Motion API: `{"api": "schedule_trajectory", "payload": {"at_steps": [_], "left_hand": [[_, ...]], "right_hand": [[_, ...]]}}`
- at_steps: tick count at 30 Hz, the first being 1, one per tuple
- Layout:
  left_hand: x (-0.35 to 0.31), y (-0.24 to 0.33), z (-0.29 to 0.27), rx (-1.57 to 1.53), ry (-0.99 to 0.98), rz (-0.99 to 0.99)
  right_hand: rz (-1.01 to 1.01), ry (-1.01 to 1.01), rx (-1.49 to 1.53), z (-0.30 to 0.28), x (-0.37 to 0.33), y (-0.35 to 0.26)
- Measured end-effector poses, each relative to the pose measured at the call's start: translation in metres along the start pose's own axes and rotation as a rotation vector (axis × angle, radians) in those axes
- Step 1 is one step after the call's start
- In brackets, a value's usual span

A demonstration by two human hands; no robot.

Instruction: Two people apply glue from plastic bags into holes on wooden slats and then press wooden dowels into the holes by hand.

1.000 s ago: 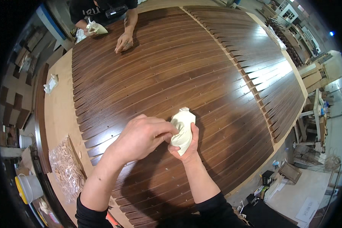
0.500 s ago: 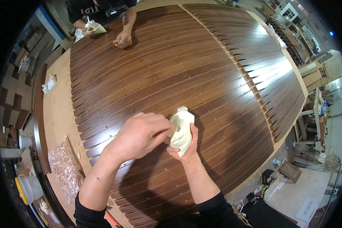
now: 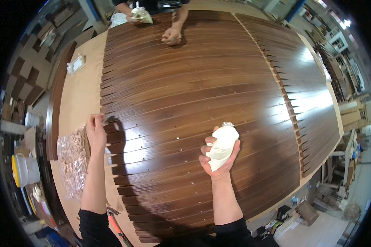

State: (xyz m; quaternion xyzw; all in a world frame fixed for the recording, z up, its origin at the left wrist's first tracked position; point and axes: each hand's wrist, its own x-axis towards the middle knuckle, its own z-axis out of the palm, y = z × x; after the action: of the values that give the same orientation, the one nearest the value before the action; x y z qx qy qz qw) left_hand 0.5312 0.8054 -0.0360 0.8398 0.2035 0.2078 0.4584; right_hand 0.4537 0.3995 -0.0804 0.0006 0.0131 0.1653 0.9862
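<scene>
Now that our left hand [image 3: 96, 131] is hanging beside the dowel bag [image 3: 72, 158], left — off the cream pouch [image 3: 225, 142] — our right hand [image 3: 221, 171] is grasping that alone above the near slats [image 3: 169, 173]; left grip: we cannot tell.

I can't tell whether the bare left hand [image 3: 95, 131], at mid-left, pinches anything in its curled fingertips. Its forearm hides part of the clear plastic bag of tan wooden dowels [image 3: 72, 162]. Right of centre, the bare right hand [image 3: 221, 172] has its palm lost to me behind the cream-coloured soft pouch [image 3: 224, 142]. Mid-frame, white specks [image 3: 177, 138] are too small to identify. The top edge cuts off the co-worker's [image 3: 179, 18] head.
</scene>
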Motion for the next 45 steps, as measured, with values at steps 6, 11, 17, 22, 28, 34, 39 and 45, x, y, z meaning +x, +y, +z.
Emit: {"api": "schedule_trajectory", "payload": {"at_steps": [6, 11, 17, 22, 28, 34, 39, 45], "left_hand": [[-0.004, -0.075, -0.036, 0.163, 0.092, 0.078], [-0.005, -0.038, -0.014, 0.249, 0.114, -0.038], [-0.032, 0.003, 0.026, 0.433, -0.081, 0.053], [-0.034, -0.002, 0.028, 0.606, -0.037, 0.132], [-0.034, -0.001, 0.032, 0.622, -0.059, 0.135], [-0.034, -0.002, 0.032, 0.627, -0.053, 0.145], [-0.034, -0.001, 0.031, 0.638, -0.054, 0.143], [-0.034, 0.004, 0.032, 0.670, -0.077, 0.101]], "right_hand": [[-0.087, 0.230, -0.177, 0.025, 0.000, 0.006], [-0.054, 0.261, -0.456, 0.018, 0.005, -0.009], [-0.294, 0.502, -1.294, 0.064, 0.045, -0.004], [-0.422, 0.505, -1.647, 0.083, 0.070, 0.015], [-0.365, 0.492, -1.711, 0.082, 0.082, 0.019], [-0.362, 0.498, -1.770, 0.082, 0.086, 0.023], [-0.361, 0.483, -1.805, 0.081, 0.088, 0.027], [-0.374, 0.531, -2.027, 0.092, 0.086, 0.024]]}}
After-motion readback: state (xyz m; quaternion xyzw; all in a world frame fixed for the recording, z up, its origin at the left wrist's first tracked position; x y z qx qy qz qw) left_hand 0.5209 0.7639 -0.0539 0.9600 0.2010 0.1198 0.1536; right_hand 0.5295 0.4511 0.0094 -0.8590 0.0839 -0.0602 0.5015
